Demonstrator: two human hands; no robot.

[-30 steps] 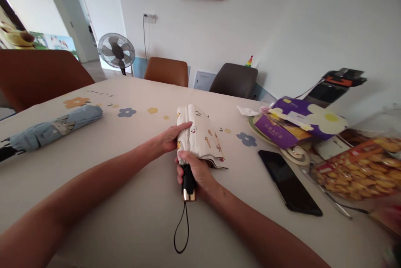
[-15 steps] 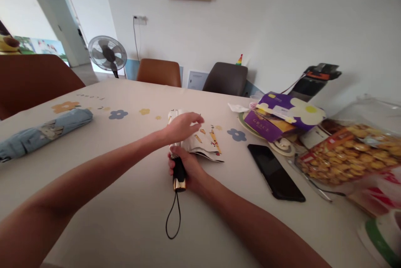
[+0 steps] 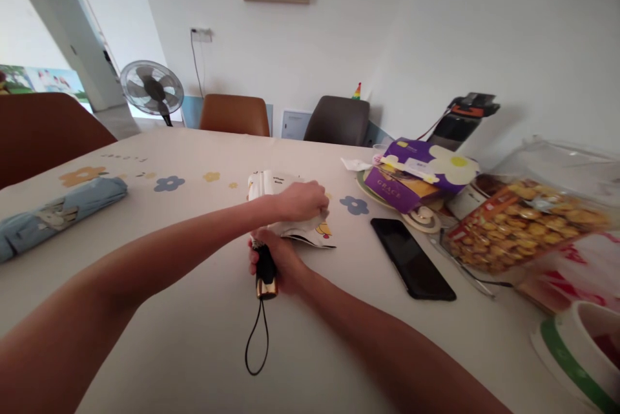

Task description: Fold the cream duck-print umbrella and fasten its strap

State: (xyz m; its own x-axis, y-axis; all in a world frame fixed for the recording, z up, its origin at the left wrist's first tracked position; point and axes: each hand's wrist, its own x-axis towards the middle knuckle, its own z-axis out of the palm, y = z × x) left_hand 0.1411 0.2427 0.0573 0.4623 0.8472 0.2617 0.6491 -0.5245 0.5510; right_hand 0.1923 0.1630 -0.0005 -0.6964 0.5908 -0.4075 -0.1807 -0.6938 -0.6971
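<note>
A folding umbrella with a white printed canopy (image 3: 262,185) lies on the table in front of me, its black handle (image 3: 265,269) toward me. A gold band ends the handle, and a black wrist loop (image 3: 247,348) hangs from it. My right hand (image 3: 282,259) is wrapped round the umbrella where handle and canopy meet. Across the canopy reaches my left hand (image 3: 302,201), its fingers closed on a loose fold of the fabric at the right side. Part of the canopy is hidden under my left hand and forearm.
At the left lies a blue folded umbrella (image 3: 62,210). To the right are a black phone (image 3: 411,260), a purple box (image 3: 387,189), a clear container of snacks (image 3: 527,227), a dark bottle (image 3: 458,126) and a white-and-green cup (image 3: 566,362). Chairs stand beyond the table.
My left hand has moved right across the canopy and its fingers have closed on the fabric. My right hand keeps its hold. The view has turned slightly to the right.
</note>
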